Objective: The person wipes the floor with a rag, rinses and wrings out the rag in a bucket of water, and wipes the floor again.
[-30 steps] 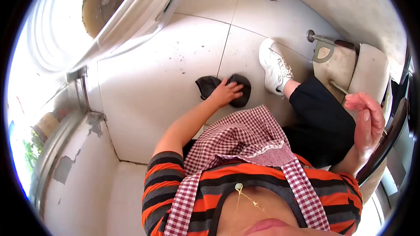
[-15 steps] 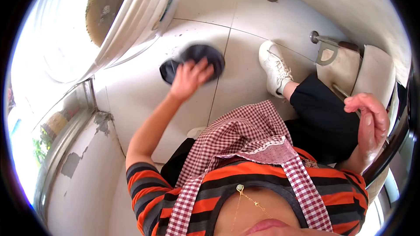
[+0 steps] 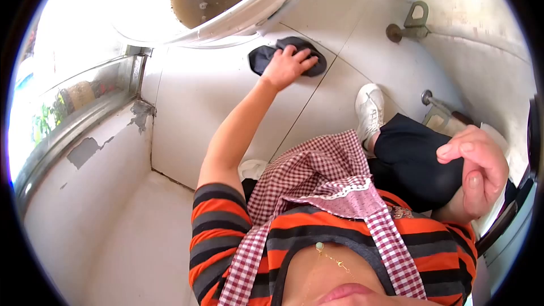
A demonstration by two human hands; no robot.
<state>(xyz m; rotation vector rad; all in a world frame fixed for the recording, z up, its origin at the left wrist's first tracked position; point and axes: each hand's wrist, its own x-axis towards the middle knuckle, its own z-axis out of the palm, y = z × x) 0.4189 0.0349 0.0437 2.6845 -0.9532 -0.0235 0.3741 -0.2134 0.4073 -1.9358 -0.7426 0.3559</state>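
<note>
My left hand rests on a dark, crumpled cloth against the pale tiled floor. Its fingers are bent over the top of the cloth, with cloth showing on both sides. Raised at the right near my knee, my right hand is loosely curled, the thumb apart from the fingers, and nothing shows in it. A white bucket of murky brown water, with some foam on it, stands just beyond the cloth.
A low wall with chipped paint and a metal-framed window runs along the left. Metal legs under pale furniture stand at the right. My white shoe is planted on the tiles.
The view has shifted, so the bucket and wall sit differently in it. My left hand and the cloth now lie closer to the bucket. My right hand's fingers are more curled.
</note>
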